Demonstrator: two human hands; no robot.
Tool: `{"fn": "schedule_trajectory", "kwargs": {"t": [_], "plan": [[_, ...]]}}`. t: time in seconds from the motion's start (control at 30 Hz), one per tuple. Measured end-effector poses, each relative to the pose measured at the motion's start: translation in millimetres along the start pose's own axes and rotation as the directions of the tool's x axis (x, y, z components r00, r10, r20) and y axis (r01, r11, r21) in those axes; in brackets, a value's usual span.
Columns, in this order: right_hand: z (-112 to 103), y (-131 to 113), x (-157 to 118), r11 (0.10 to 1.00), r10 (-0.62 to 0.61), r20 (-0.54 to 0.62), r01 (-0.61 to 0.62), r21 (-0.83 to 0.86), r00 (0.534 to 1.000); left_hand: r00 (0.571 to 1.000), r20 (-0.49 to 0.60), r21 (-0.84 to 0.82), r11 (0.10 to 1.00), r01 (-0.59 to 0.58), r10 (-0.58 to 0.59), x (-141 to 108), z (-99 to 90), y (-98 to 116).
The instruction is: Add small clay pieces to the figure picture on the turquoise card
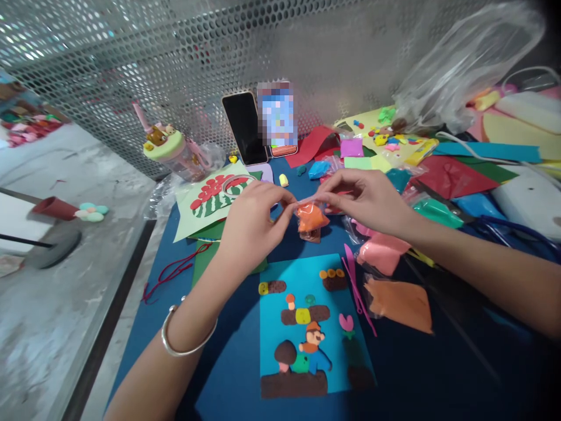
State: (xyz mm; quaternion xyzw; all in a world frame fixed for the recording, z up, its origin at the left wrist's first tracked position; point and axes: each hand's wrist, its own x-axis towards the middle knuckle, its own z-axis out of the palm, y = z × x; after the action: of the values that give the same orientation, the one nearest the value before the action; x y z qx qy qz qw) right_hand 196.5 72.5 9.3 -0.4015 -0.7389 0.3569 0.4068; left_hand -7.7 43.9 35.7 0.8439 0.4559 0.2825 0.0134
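Between my two hands hangs a small clear bag of orange clay [312, 217]. My left hand [258, 219] pinches the bag's top edge on one side. On the other side my right hand [368, 202] pinches the same edge between thumb and fingers. Below them lies a blue card [274, 333] bearing a clay picture of a capped figure [314, 345], brown blocks, a mushroom and a pink flower. Pink modelling tools [354, 280] rest along the card's right edge. Bags of pink clay [383, 252] and light orange clay [401, 304] lie to the right.
Two phones [245, 128] lean against the perforated metal panel [184, 64]. A lidded cup with a straw [175, 152] stands at the back left, by a watermelon-patterned sheet [214, 199]. Dark red cord [175, 272] lies at the left edge. Scissors [504, 225] and coloured paper crowd the right.
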Motion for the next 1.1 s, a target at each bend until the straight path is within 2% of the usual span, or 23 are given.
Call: {"fn": "schedule_trajectory", "kwargs": {"t": [0.13,0.33,0.43,0.53,0.63,0.7,0.77,0.93,1.0,1.1], "plan": [[0,-2,-2,0.992,-0.072,0.039,0.076,-0.100,0.997,1.000,0.013,-0.071,0.997,0.013,-0.012,-1,3.2,6],[0,-5,-1,0.964,-0.168,0.154,0.195,-0.183,0.974,1.000,0.002,-0.070,0.998,-0.007,0.007,-4,8.5,9],[-5,-6,2,0.958,-0.174,0.127,0.198,-0.208,0.977,0.999,-0.003,-0.159,0.986,0.039,-0.040,-2,13.5,5],[-15,1,10,0.961,-0.145,0.041,0.151,-0.233,0.989,0.983,0.006,-0.252,0.951,0.178,-0.183,-2,27.4,-6],[-24,14,19,0.961,-0.103,-0.062,0.083,-0.264,0.993,0.968,0.108,-0.126,0.962,0.241,-0.228,-4,47.8,-18],[-27,24,24,0.952,-0.080,-0.074,0.054,-0.301,0.994,0.955,0.181,-0.021,0.969,0.244,-0.237,-5,58.4,-22],[-29,33,27,0.935,-0.081,-0.058,0.055,-0.349,0.995,0.942,0.205,-0.006,0.962,0.272,-0.265,-5,63.1,-22],[-32,48,29,0.884,-0.096,-0.005,0.084,-0.460,0.995,0.926,0.200,-0.330,0.868,0.371,-0.320,-1,55.7,-20],[-32,50,28,0.864,-0.104,-0.035,0.073,-0.497,0.994,0.933,0.162,-0.429,0.829,0.360,-0.321,0,50.8,-21],[-28,42,26,0.832,-0.210,-0.105,0.121,-0.542,0.972,0.942,0.081,-0.500,0.804,0.322,-0.326,1,43.8,-20]]}}
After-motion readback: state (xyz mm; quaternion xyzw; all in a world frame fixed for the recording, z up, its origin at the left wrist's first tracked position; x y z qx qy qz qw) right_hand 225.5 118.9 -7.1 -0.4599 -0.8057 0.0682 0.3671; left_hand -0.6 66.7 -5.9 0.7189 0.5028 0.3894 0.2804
